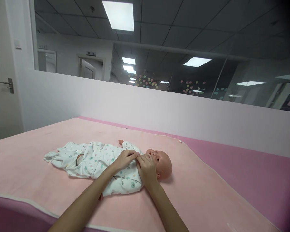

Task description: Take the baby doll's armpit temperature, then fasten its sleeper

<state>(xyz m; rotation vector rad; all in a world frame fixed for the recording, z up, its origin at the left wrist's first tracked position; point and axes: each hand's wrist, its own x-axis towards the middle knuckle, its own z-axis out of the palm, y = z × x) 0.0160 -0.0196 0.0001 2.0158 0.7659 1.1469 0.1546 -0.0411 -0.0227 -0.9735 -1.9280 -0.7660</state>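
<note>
Where the left hand [125, 159] and right hand [147, 167] meet below the face of the doll [107, 156], their fingers are curled; whether they pinch the clothes [94, 161] cannot be told. The doll lies face-up on the pink mat [207, 199]. Expect soft cloth, a smooth, stiff head [164, 165]; support head and back together.
</note>
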